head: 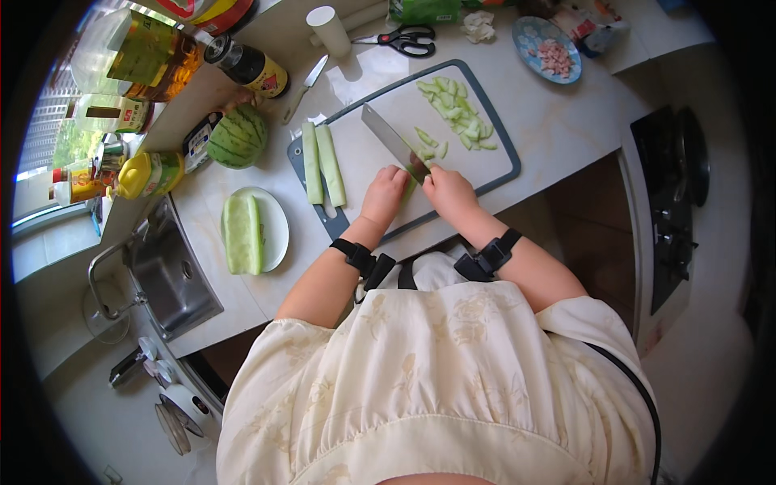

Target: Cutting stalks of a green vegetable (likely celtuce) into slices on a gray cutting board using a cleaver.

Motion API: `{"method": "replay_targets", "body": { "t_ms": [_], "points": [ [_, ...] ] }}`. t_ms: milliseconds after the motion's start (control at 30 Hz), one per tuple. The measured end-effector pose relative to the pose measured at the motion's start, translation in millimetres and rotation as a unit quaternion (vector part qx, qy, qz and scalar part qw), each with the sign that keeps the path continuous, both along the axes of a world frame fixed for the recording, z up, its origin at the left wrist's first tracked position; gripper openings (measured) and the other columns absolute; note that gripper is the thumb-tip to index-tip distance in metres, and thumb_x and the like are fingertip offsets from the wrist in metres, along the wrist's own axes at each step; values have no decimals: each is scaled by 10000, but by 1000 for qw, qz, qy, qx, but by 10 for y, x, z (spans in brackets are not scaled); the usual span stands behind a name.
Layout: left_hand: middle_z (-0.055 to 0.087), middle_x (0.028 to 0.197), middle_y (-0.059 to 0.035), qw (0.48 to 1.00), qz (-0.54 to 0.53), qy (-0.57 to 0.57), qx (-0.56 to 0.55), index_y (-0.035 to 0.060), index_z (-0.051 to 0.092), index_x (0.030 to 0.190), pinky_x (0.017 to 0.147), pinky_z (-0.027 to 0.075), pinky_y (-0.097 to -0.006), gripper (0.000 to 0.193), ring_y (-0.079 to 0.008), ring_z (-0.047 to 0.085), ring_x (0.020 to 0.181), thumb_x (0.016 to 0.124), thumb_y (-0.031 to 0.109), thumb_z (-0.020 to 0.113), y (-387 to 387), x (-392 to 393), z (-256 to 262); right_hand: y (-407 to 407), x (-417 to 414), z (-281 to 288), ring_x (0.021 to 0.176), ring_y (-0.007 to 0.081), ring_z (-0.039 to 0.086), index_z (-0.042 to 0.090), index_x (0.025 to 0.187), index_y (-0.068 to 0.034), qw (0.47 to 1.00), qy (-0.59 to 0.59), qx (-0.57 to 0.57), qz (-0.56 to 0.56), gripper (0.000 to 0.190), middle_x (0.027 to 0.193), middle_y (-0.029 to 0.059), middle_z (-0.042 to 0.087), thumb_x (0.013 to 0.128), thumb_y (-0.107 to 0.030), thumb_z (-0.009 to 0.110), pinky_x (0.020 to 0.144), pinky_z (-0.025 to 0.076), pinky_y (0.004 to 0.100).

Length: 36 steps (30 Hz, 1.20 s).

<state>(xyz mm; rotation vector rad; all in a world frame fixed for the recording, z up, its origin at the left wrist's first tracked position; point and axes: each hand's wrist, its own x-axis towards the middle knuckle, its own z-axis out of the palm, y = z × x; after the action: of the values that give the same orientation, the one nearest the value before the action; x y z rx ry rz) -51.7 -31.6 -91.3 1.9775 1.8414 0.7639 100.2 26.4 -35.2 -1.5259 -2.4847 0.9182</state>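
Note:
My right hand (451,194) grips the handle of a kitchen knife (388,134), its broad blade slanting up and left over the cutting board (376,130). My left hand (384,193) presses a pale green strip of peeled gourd (410,189) against the board beside the blade; my fingers hide part of it. A few cut slices (426,138) lie just past the blade. Farther up and right spreads a heap of gourd slices (454,109). Two long peeled strips (321,163) rest side by side at the board's left end.
Left of the board, a plate (277,230) holds a hollowed gourd piece (242,235). A small watermelon (237,136), paring knife (305,88) and scissors (407,41) lie beyond. Diced pink meat (555,59) sits on a blue plate (526,36). The sink (176,273) is left, the stove (670,212) right.

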Motion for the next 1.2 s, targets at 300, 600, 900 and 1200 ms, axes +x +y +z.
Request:
{"method": "replay_targets", "body": {
  "t_ms": [300,600,900,1200],
  "points": [
    [552,832,-105,1000,11,-2,4,58,558,832,697,471,-375,94,-303,541,800,750,57,605,-7,-13,-9,-23,-34,-12,641,362,614,566,868,-38,1000,-8,-2,5,176,668,177,615,822,-198,508,588,494,463],
    [541,812,-106,1000,9,0,22,56,553,822,695,468,-378,83,-307,533,776,753,62,599,-53,-25,-24,-164,-11,119,636,375,599,551,815,-29,999,-27,-6,16,174,664,187,605,832,-197,506,581,480,472],
    [532,813,-104,1000,6,-13,19,55,543,830,698,469,-376,89,-299,534,792,750,65,582,-110,-54,-49,-192,28,165,629,365,609,547,838,-32,999,-20,-2,27,156,649,178,607,822,-184,512,572,487,467],
    [536,825,-109,1000,7,16,-8,52,547,832,706,469,-375,91,-299,535,804,751,70,584,-127,-52,-33,-173,1,166,625,368,611,550,845,-28,1000,-6,0,23,161,648,184,609,821,-180,505,577,494,466]
  ]
}}
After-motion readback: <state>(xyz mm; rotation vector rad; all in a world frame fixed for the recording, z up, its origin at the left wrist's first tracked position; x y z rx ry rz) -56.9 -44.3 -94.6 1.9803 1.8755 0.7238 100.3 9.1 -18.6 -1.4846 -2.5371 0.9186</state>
